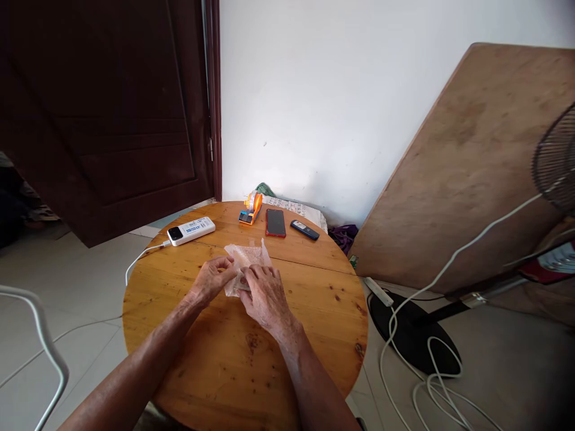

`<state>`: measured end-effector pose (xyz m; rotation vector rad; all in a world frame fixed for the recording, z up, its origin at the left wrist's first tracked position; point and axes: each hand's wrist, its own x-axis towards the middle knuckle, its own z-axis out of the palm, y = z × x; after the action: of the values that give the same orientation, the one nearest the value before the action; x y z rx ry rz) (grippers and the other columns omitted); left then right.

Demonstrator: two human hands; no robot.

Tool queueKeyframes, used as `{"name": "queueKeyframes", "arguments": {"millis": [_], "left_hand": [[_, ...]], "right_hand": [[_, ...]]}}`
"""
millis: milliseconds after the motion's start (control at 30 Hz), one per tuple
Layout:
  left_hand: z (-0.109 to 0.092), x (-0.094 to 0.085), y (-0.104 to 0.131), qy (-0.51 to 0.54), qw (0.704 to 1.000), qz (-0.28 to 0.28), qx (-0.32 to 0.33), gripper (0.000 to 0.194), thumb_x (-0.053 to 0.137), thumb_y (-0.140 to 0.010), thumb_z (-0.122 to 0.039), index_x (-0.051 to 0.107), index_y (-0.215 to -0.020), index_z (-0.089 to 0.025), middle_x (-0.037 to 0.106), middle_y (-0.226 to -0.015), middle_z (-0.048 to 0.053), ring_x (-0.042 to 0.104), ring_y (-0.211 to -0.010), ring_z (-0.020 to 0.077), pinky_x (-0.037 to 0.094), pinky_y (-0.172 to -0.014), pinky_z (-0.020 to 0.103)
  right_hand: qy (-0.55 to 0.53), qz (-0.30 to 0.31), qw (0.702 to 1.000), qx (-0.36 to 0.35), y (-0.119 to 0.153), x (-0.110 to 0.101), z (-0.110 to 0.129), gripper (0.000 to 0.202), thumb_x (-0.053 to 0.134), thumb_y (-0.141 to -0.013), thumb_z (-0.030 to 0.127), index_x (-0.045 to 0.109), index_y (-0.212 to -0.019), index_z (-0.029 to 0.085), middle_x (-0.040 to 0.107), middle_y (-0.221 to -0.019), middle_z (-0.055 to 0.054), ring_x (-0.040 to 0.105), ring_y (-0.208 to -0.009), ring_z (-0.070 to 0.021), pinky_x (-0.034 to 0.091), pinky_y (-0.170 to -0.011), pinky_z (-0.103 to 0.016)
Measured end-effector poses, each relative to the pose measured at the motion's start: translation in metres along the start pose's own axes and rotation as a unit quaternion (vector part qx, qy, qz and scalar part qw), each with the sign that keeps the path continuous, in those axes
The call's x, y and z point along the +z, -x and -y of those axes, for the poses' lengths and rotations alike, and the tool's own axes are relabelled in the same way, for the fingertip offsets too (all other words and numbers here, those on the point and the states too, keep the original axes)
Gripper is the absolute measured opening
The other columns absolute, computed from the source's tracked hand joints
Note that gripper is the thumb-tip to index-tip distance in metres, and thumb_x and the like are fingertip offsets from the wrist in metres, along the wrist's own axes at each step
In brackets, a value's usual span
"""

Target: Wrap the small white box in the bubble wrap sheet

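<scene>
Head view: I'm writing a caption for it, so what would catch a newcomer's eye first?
Probably the left hand and right hand, touching a crinkled translucent wrap near the middle of the round wooden table. Next, the bright orange tape dispenser by the table's far edge, left of the red-edged phone. Then the dark door at upper left, standing out against the white wall.

On the round, brown wooden counter (314,317), the right hand (268,296) hides part of the crumpled, translucent plastic wrap (247,255); print on the white, oblong power bank (193,230) is illegibly small. Right of the counter, the dark, round wire fan (557,157) is cut off.
</scene>
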<state>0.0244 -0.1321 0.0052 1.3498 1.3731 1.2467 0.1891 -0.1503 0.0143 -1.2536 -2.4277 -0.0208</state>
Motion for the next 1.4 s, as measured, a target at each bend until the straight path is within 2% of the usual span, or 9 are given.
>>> {"name": "queueKeyframes", "arguments": {"millis": [133, 367, 467, 567, 700, 867, 967, 1167, 1400], "left_hand": [[0.008, -0.007, 0.000, 0.086, 0.992, 0.004, -0.089, 0.028, 0.065, -0.060, -0.043, 0.051, -0.060, -0.019, 0.050, -0.061, -0.003, 0.047, -0.059, 0.0128, 0.037, -0.057, 0.024], [0.010, -0.017, -0.032, 0.032, 0.981, 0.036, -0.187, 0.041, 0.070, -0.061, -0.051, 0.062, -0.082, -0.017, 0.065, -0.073, 0.002, 0.059, -0.064, 0.0186, 0.042, -0.055, 0.027], [0.008, -0.017, -0.050, -0.042, 0.986, 0.081, -0.143, 0.039, 0.066, -0.063, -0.037, 0.066, -0.095, -0.016, 0.066, -0.074, 0.001, 0.058, -0.061, 0.0176, 0.042, -0.056, 0.026], [0.007, -0.014, -0.059, -0.158, 0.983, 0.064, -0.072, 0.044, 0.060, -0.062, -0.024, 0.069, -0.104, -0.017, 0.061, -0.066, -0.002, 0.054, -0.060, 0.0154, 0.039, -0.057, 0.024], [0.004, -0.018, -0.055, -0.191, 0.980, 0.036, -0.032, 0.045, 0.063, -0.068, -0.036, 0.069, -0.109, -0.017, 0.055, -0.061, -0.004, 0.050, -0.058, 0.0144, 0.035, -0.054, 0.024], [-0.001, -0.047, -0.034, -0.104, 0.972, 0.116, -0.177, 0.061, 0.057, -0.068, -0.073, 0.068, -0.081, -0.014, 0.056, -0.059, 0.000, 0.051, -0.052, 0.0153, 0.038, -0.045, 0.024], [-0.001, -0.055, -0.018, -0.086, 0.972, 0.136, -0.173, 0.054, 0.065, -0.063, -0.066, 0.067, -0.076, -0.013, 0.057, -0.061, 0.000, 0.052, -0.053, 0.0138, 0.040, -0.043, 0.023], [0.004, -0.034, -0.003, 0.001, 0.986, 0.083, -0.142, 0.036, 0.065, -0.059, -0.038, 0.065, -0.084, -0.012, 0.060, -0.062, -0.002, 0.049, -0.047, 0.0097, 0.040, -0.039, 0.020], [-0.008, -0.008, -0.001, 0.070, 0.987, 0.067, -0.127, 0.035, 0.064, -0.061, -0.036, 0.063, -0.087, -0.013, 0.062, -0.061, -0.002, 0.050, -0.044, 0.0083, 0.035, -0.038, 0.019]], "right_hand": [[0.005, 0.001, 1.000, -0.006, 0.000, 0.001, -0.001, 0.023, 0.068, -0.083, 0.027, 0.062, -0.104, 0.019, 0.061, -0.106, -0.008, 0.052, -0.098, -0.0254, 0.035, -0.086, -0.039], [-0.011, -0.002, 1.000, -0.007, 0.000, 0.001, -0.003, 0.027, 0.067, -0.084, 0.029, 0.062, -0.109, 0.020, 0.061, -0.110, -0.009, 0.051, -0.100, -0.0260, 0.034, -0.086, -0.039], [-0.011, 0.001, 1.000, -0.007, 0.000, 0.001, -0.002, 0.023, 0.067, -0.084, 0.029, 0.063, -0.105, 0.020, 0.060, -0.110, -0.008, 0.050, -0.099, -0.0256, 0.033, -0.085, -0.039], [-0.006, 0.002, 1.000, -0.004, 0.001, 0.001, -0.002, 0.024, 0.066, -0.085, 0.029, 0.063, -0.106, 0.020, 0.060, -0.109, -0.008, 0.050, -0.099, -0.0252, 0.034, -0.085, -0.038], [0.000, 0.009, 1.000, -0.006, 0.001, 0.001, -0.002, 0.025, 0.065, -0.086, 0.030, 0.063, -0.109, 0.021, 0.060, -0.110, -0.008, 0.049, -0.100, -0.0255, 0.034, -0.087, -0.038], [0.002, 0.012, 1.000, -0.003, 0.000, 0.001, -0.002, 0.029, 0.064, -0.086, 0.030, 0.062, -0.114, 0.021, 0.059, -0.112, -0.009, 0.049, -0.103, -0.0265, 0.035, -0.090, -0.040], [0.001, 0.016, 1.000, 0.000, 0.000, 0.000, -0.001, 0.029, 0.064, -0.087, 0.029, 0.062, -0.114, 0.021, 0.059, -0.113, -0.009, 0.049, -0.103, -0.0266, 0.035, -0.091, -0.039], [0.033, 0.026, 0.999, -0.017, -0.001, -0.005, 0.002, 0.039, 0.057, -0.091, 0.020, 0.055, -0.129, 0.027, 0.059, -0.109, -0.008, 0.050, -0.101, -0.0255, 0.034, -0.091, -0.040], [0.067, 0.034, 0.997, -0.023, -0.001, -0.003, 0.007, 0.028, 0.054, -0.092, 0.017, 0.062, -0.117, 0.028, 0.059, -0.102, -0.009, 0.051, -0.100, -0.0261, 0.028, -0.102, -0.047]]}}
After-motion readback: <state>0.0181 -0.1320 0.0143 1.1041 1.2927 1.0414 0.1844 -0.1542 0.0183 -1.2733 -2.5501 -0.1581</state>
